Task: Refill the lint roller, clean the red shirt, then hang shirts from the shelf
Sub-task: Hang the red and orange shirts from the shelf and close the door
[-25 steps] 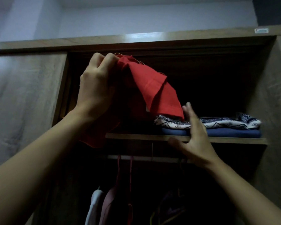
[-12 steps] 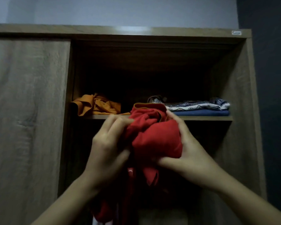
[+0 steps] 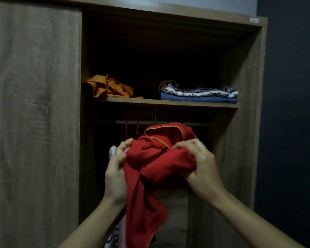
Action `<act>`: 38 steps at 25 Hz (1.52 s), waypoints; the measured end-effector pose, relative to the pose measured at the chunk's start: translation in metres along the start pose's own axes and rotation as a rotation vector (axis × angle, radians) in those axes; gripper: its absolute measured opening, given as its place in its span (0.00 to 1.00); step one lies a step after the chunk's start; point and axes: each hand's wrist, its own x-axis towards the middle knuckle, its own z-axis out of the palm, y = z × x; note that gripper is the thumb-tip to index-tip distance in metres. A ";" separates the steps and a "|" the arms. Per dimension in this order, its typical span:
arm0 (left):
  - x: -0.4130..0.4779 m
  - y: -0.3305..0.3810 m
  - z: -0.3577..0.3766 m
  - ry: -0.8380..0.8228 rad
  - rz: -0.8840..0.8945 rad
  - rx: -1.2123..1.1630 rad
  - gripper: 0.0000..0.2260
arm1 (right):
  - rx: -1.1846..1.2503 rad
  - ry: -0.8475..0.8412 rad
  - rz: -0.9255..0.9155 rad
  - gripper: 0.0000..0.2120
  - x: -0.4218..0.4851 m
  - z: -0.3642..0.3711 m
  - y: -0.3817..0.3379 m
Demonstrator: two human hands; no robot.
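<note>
A bunched red shirt (image 3: 157, 163) with a yellow-trimmed collar hangs in front of the open wardrobe, below the shelf (image 3: 168, 102). My left hand (image 3: 115, 174) grips its left side and my right hand (image 3: 200, 165) grips its right side near the collar. One end of the shirt dangles down between my forearms. On the shelf lie a crumpled orange garment (image 3: 111, 87) at the left and a folded patterned shirt (image 3: 199, 91) on a folded blue one (image 3: 199, 100) at the right.
A closed wooden sliding door (image 3: 34, 122) fills the left. Under the shelf runs a hanging rail (image 3: 150, 122) with hangers and clothes in the dark, partly hidden by the shirt. A dark wall (image 3: 293, 122) stands at the right.
The red shirt came off the shelf in my left hand and moved down below shelf level. My right hand left the shelf edge and took hold of it too.
</note>
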 end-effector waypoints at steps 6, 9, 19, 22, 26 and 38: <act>-0.007 -0.006 -0.013 -0.111 -0.562 0.318 0.21 | -0.036 0.048 0.106 0.22 -0.015 -0.008 0.002; -0.015 -0.008 -0.038 -0.208 -0.695 0.320 0.26 | 0.001 0.104 0.263 0.21 -0.018 -0.003 0.004; -0.019 0.008 -0.072 -0.118 -0.403 0.771 0.13 | 0.045 0.166 0.582 0.13 -0.001 -0.005 0.028; -0.022 0.012 -0.071 0.026 -0.371 0.707 0.16 | 0.078 0.193 0.689 0.19 0.003 -0.002 0.034; -0.020 0.015 -0.082 0.033 -0.354 0.634 0.37 | 0.045 0.226 0.765 0.18 0.008 0.000 0.036; 0.010 0.033 -0.059 -0.183 0.463 1.424 0.08 | -0.270 -0.585 1.064 0.19 -0.034 -0.012 0.036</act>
